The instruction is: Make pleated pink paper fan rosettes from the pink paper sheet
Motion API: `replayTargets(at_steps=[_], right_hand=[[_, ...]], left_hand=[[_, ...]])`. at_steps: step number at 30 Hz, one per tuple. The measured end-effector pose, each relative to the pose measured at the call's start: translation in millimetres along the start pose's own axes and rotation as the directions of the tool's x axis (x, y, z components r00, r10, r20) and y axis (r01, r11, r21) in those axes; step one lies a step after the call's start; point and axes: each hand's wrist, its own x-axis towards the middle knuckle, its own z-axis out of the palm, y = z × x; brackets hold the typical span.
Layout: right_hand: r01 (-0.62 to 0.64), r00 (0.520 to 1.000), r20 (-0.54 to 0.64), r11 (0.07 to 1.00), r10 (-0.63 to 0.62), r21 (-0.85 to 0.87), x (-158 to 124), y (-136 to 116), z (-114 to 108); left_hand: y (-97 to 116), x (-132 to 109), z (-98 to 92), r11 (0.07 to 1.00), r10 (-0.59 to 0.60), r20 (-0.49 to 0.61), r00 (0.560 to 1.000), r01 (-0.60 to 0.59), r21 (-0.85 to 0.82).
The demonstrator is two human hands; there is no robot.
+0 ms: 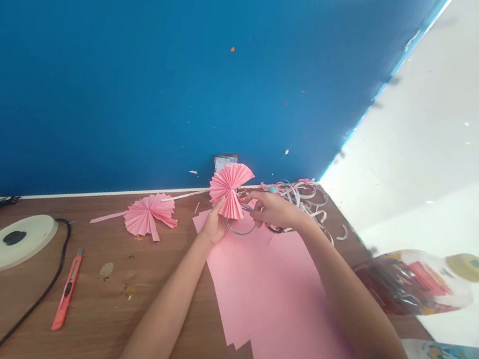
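Note:
My left hand pinches a pink pleated paper fan at its lower edge, holding it above the table. The fan is spread on both sides of a narrow middle. Just right of it, my right hand has its fingers bent, the index reaching toward the fan. A thin grey ring hangs between the hands, its upper part at my right fingers; its exact kind is unclear. A second pink pleated paper fan lies to the left, with a pale strip touching it.
Pink paper sheets lie under my right arm. A red utility knife, a black cable and a round white disc are on the left. Curled white strips pile up by the blue wall. A plastic jar stands right.

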Motion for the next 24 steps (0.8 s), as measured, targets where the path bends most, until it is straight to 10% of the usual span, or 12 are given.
replayTargets(at_steps=[16, 24], right_hand=[[-0.040, 0.984, -0.176, 0.995, 0.024, -0.088, 6.1, 5.7, -1.0], [0.046, 0.998, -0.031, 0.988, -0.051, -0.149, 8.5, 7.9, 4.9]], left_hand=[[7.0, -3.0, 4.1, 0.998, -0.027, -0.068, 0.997, 0.024, -0.053], [8.6, -4.2, 4.8, 0.998, -0.064, -0.033, 0.997, 0.063, -0.010]])
